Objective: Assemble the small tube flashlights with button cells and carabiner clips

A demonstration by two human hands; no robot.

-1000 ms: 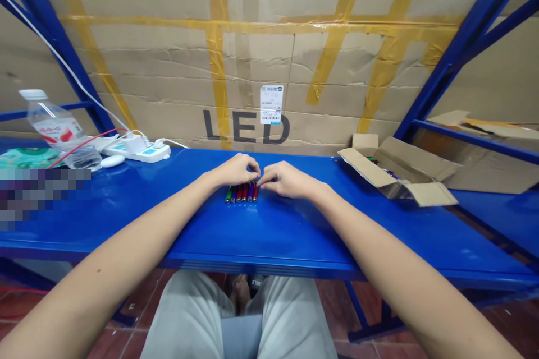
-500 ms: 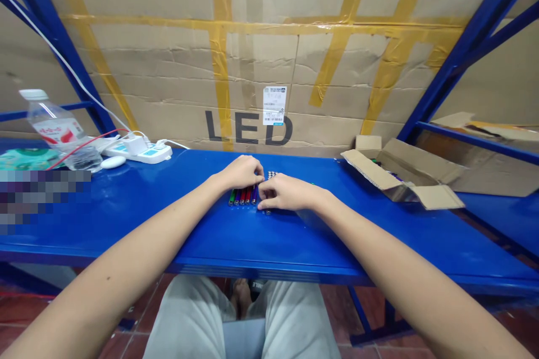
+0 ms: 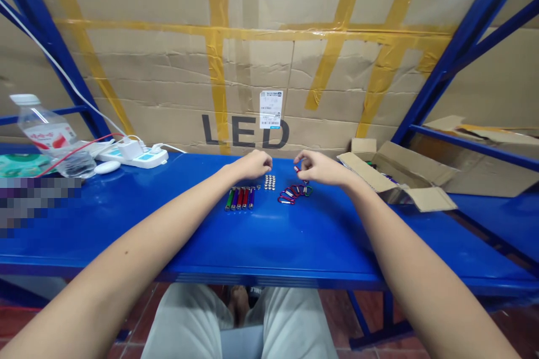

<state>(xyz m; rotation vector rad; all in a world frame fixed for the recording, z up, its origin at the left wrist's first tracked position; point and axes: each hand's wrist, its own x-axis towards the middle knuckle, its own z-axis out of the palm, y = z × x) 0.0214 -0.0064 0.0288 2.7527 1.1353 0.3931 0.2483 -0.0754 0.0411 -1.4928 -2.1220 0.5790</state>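
On the blue shelf top lies a row of several small coloured tubes, green, purple, red and blue. Right of them sits a tight cluster of small silver caps, then a pile of coloured carabiner clips. My left hand hovers just behind the tubes and caps, fingers pinched together on something too small to make out. My right hand is raised above the clips, its fingertips pinching a small red piece, seemingly one of the clips.
An open cardboard box stands at the right. At the left are a plastic water bottle, a white power strip with plugs and cables and a green packet. A big taped "LED" carton forms the back wall. Blue rack uprights flank both sides.
Both hands have lifted off the row of tubes and drawn back and apart. The right hand moved right to the clips, uncovering the silver caps and the clip pile.
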